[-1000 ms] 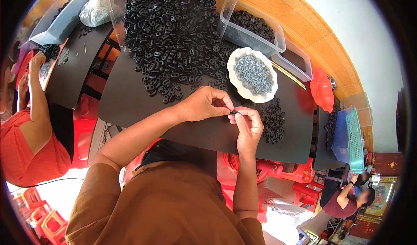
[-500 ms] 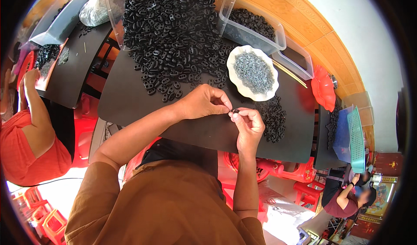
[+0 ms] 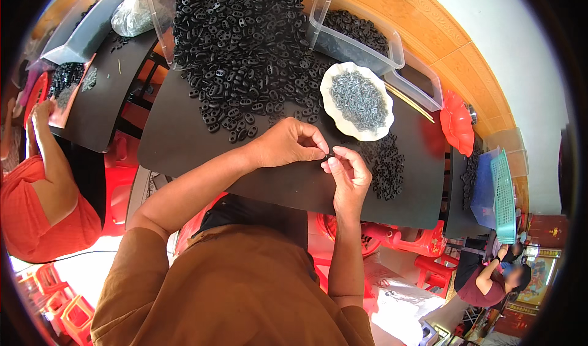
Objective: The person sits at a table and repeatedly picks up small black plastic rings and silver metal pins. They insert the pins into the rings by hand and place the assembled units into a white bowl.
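Observation:
Over the front of the dark table, my left hand and my right hand meet at the fingertips. A small black piece sits between them, mostly covered by the fingers, so its exact form is hard to make out. My left thumb and forefinger are pinched together on it. The right thumb and forefinger close around its other side. Just beyond, a scalloped cream dish holds many small clear parts. A big heap of black oval plastic pieces with two holes spreads across the table's far side.
Smaller black parts lie right of my hands. Behind the dish are a clear bin of black pieces, thin sticks and a red scalloped dish. A co-worker in red sits at the left table; another person is far right.
My right forefinger has lifted slightly away from its thumb, and the black piece has turned a little between the fingertips. Both hands stay in nearly the same place.

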{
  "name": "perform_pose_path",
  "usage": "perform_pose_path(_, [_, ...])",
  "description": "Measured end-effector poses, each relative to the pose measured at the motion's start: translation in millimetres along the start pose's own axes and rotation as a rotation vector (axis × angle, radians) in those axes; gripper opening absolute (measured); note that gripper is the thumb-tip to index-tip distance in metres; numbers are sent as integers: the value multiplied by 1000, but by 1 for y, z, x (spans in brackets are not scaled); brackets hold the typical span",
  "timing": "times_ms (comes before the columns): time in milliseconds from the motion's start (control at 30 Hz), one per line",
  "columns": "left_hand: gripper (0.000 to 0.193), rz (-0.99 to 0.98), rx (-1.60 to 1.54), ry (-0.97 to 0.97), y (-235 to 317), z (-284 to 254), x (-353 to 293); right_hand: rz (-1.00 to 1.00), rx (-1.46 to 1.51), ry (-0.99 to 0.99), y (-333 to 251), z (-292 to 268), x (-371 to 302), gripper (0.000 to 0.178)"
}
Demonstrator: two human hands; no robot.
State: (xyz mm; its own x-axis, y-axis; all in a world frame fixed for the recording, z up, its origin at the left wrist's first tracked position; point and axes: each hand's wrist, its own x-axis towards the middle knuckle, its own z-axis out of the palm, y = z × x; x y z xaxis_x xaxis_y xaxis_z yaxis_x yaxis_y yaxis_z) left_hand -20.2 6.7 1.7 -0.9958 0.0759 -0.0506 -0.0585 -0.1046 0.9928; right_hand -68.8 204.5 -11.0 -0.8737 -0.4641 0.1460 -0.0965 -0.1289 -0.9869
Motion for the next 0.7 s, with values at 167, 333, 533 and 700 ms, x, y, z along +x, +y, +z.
perform_pose_path(167, [7,-3,-56,-37,1,1,0,4,-20,-8,2,2,-1,14])
perform_pose_path(333, [7,18,-20,23,-2,1,1,12,1,19,2,-1,-1,13])
perform_pose_path(533, [10,43,-21,27,-4,1,2,-8,-30,1,2,-1,-1,12])
perform_pose_path(700, [7,40,-2,18,-5,1,2,6,-18,12,2,0,-1,13])
